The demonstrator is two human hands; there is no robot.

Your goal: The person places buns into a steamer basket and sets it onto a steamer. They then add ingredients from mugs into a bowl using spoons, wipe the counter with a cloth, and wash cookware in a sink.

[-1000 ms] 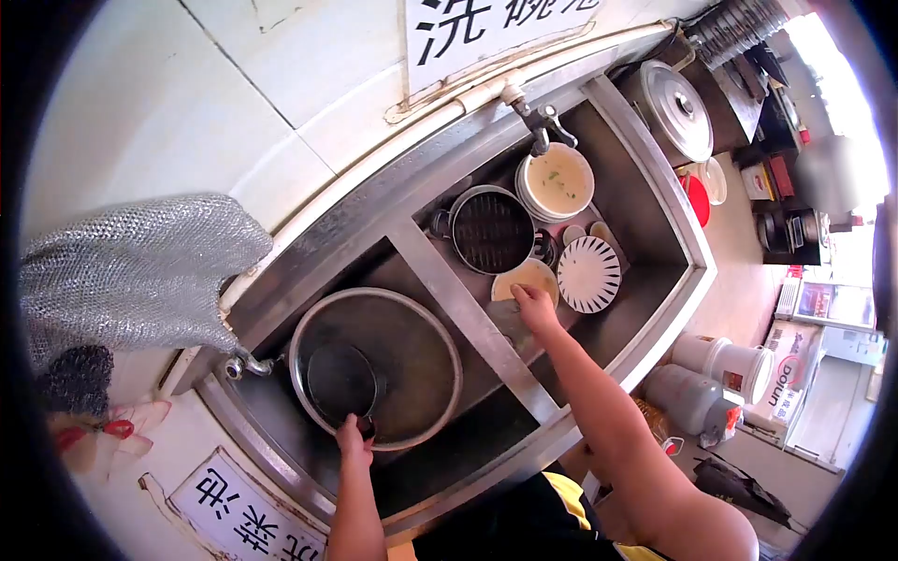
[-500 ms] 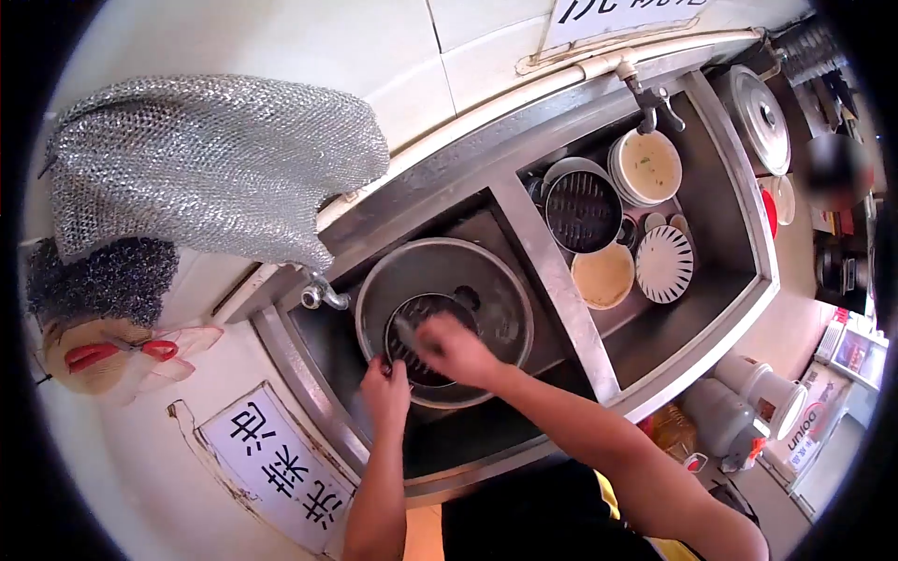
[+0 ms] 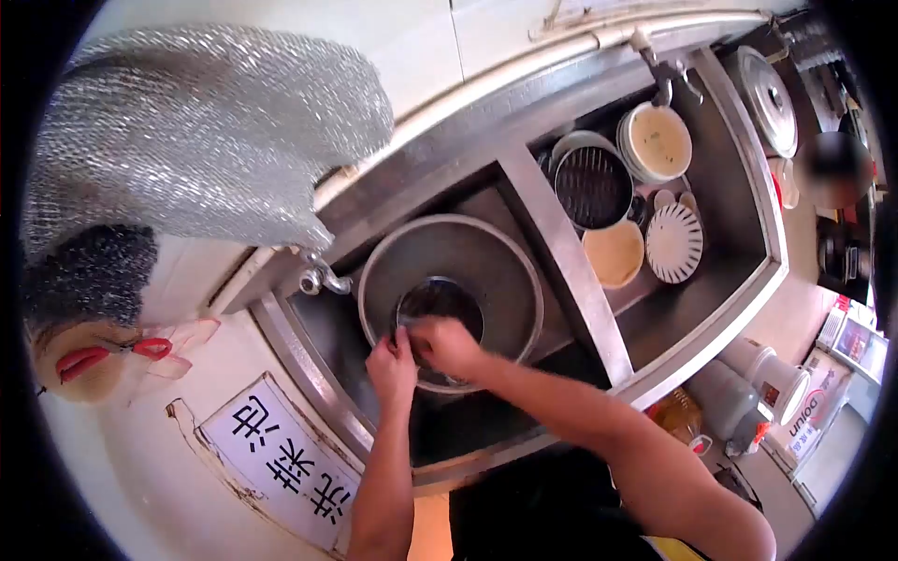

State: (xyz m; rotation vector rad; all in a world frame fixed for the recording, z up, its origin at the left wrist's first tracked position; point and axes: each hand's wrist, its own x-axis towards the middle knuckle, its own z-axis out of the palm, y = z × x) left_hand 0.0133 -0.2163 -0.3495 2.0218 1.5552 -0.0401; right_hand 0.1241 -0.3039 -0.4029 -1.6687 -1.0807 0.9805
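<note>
A large round metal basin (image 3: 510,257) stands in the left sink compartment. Inside it is a dark round pan (image 3: 447,301), its inner surface smeared by motion. My left hand (image 3: 391,363) is closed on the near-left rim of this pan. Close beside it my right hand (image 3: 449,348) is closed over the pan's near edge, slightly blurred; whatever its fingers hold is hidden.
Beyond the divider (image 3: 566,257), the right sink holds a black ridged pan (image 3: 593,187), stacked bowls (image 3: 658,140), a cream bowl (image 3: 614,254) and a striped plate (image 3: 674,243). Taps (image 3: 323,276) jut over the sinks. Silvery mesh (image 3: 215,140) hangs at upper left.
My right hand has moved from over the pan's middle toward its near rim, closer to my left hand. The pan's ridges no longer show clearly. The whole view has shifted slightly.
</note>
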